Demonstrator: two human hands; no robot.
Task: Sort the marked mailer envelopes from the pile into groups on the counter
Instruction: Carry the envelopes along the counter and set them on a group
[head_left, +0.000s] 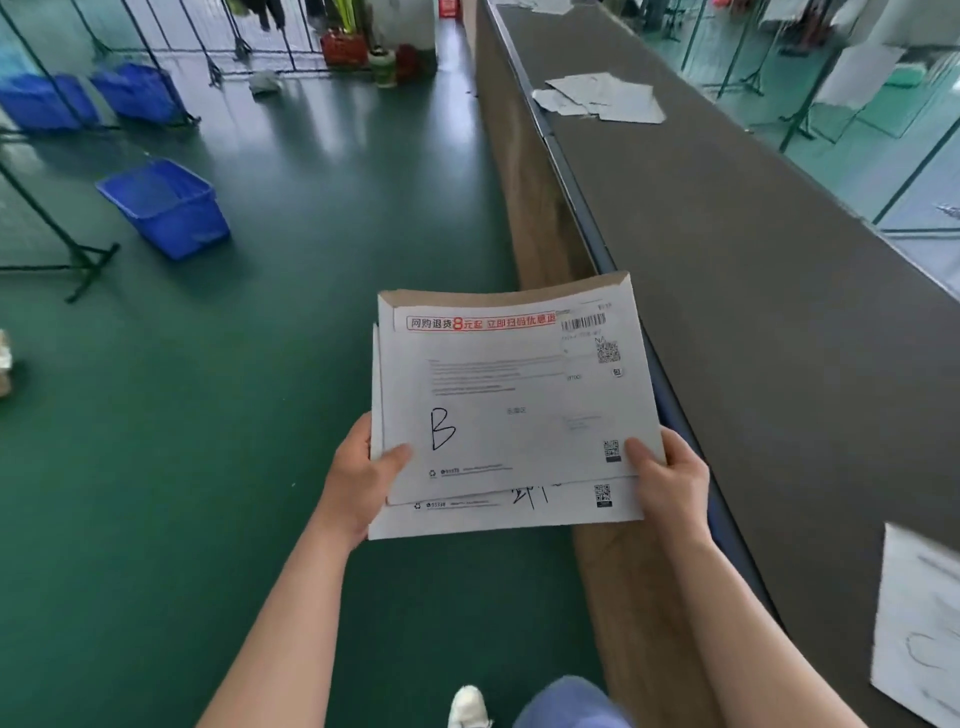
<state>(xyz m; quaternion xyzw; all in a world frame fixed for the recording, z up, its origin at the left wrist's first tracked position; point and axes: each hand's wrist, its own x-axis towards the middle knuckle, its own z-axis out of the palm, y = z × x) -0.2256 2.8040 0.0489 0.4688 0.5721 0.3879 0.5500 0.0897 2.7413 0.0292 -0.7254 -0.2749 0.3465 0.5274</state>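
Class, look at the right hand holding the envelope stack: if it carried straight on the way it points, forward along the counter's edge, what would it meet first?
Probably nothing soon. The right hand points forward beside the long grey counter; the loose heap of white mailer envelopes far along it seems first, though depth is unclear.

White top envelope (511, 395) (black handwritten B, red banner) hangs left of the dark grey counter (753, 249); blue bins (165, 208) sit farther left on green floor (311, 208).

Bright, even light; wide-angle bending, blurry edges.
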